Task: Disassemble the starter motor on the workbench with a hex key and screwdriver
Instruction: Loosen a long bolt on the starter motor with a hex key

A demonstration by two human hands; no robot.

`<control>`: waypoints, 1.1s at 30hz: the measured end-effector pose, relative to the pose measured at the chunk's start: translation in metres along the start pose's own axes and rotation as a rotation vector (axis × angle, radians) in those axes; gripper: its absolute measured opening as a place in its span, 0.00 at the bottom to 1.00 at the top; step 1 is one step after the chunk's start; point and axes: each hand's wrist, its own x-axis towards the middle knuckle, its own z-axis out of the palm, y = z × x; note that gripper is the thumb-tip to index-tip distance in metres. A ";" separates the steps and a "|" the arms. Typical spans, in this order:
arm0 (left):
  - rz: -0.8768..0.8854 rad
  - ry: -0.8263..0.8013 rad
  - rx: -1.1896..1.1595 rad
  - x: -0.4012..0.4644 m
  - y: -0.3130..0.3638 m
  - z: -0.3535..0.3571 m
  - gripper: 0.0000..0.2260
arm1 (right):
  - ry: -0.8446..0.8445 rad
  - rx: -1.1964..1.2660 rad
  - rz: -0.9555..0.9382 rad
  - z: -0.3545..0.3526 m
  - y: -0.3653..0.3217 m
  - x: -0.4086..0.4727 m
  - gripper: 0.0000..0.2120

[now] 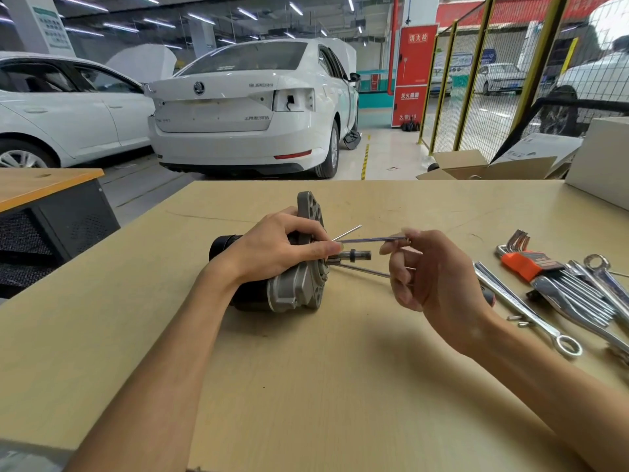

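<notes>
The starter motor [296,287] lies on its side in the middle of the workbench [306,386], black body to the left, grey flange and shaft to the right. My left hand [275,250] grips it from above, thumb near the shaft. My right hand [429,270] pinches the end of a long thin bolt [371,239] that sticks out of the flange toward the right. A second long bolt [364,270] pokes out below the shaft, and a thin rod [347,232] angles up behind.
To the right lie an orange hex key set [524,260], several chrome wrenches [531,311] and a black screwdriver handle [488,296] partly behind my right hand. Small loose parts [519,320] sit near the wrenches. Cardboard boxes [483,168] stand at the far right edge.
</notes>
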 end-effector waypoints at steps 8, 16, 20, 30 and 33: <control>-0.015 0.008 -0.001 0.001 -0.001 0.001 0.12 | 0.061 -0.160 -0.102 -0.001 0.002 -0.001 0.19; -0.002 0.016 0.008 0.000 0.000 0.000 0.12 | 0.140 -0.162 0.020 0.000 0.002 0.001 0.16; 0.000 0.011 -0.005 0.000 0.000 0.001 0.10 | 0.119 -0.112 0.114 -0.001 0.000 0.003 0.25; 0.003 0.009 -0.010 0.001 -0.001 0.001 0.11 | 0.024 0.007 0.184 -0.004 -0.001 0.005 0.26; -0.003 0.010 -0.001 0.001 -0.001 0.001 0.11 | -0.004 0.005 0.139 -0.004 -0.003 0.004 0.18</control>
